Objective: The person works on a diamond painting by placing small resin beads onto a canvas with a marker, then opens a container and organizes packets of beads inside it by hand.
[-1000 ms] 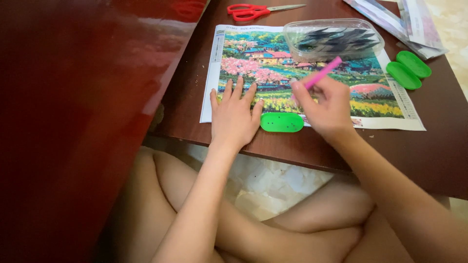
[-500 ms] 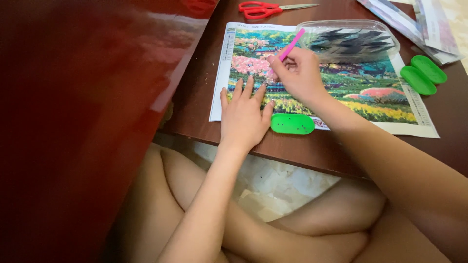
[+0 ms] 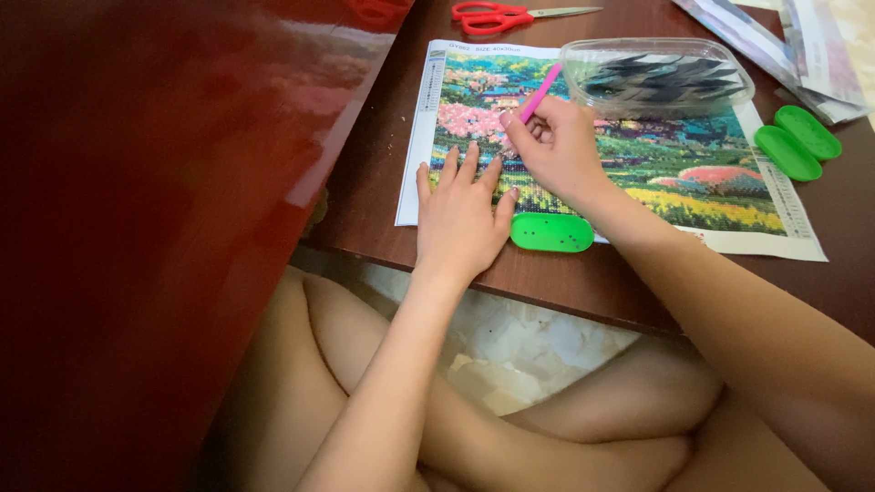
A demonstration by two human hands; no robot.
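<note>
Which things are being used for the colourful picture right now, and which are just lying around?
In use:
pink pen, held in the right hand
picture, pressed flat by the left hand
green tray beside the hands

Lying about:
red scissors
clear box
two green trays

Pink pen, green tray, red scissors (canvas multicoloured landscape).

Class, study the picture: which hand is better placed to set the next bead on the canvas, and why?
Probably the right hand: its fingers grip the pink pen, tip down on the canvas. The left hand lies flat, pinning the canvas edge beside the green tray.
</note>
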